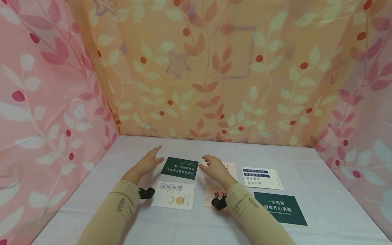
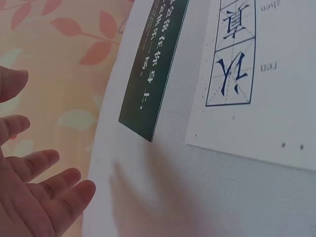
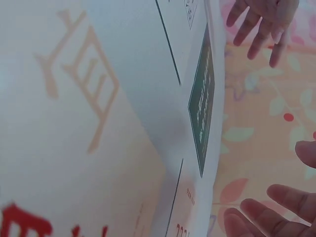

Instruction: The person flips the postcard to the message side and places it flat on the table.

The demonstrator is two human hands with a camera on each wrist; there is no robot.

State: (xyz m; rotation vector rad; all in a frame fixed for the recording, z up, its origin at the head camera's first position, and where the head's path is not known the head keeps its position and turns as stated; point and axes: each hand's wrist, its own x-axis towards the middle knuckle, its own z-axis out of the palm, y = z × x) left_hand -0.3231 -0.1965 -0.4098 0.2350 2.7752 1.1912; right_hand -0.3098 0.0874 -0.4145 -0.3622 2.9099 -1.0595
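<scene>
My left hand (image 1: pixel 147 164) hovers beside the left end of a dark green card (image 1: pixel 180 168) with white writing. In the left wrist view its fingers are spread and relaxed, holding nothing. My right hand (image 1: pixel 215 170) is held over a pale pink card (image 1: pixel 230 167), partly covering it, with loose fingers and nothing held in the right wrist view. Below the green card lies a white card (image 1: pixel 174 196) with a moon and sun drawing. Another pale pink card (image 1: pixel 209 197), with red characters, is partly hidden by the right wrist.
Farther right lie a white card (image 1: pixel 263 182) with blue bands and a second dark green card (image 1: pixel 289 212), partly behind my right sleeve. All rest on a white-covered table (image 1: pixel 330 204). Patterned cloth (image 1: pixel 214 68) encloses the back and sides. A black band piece sits at each wrist.
</scene>
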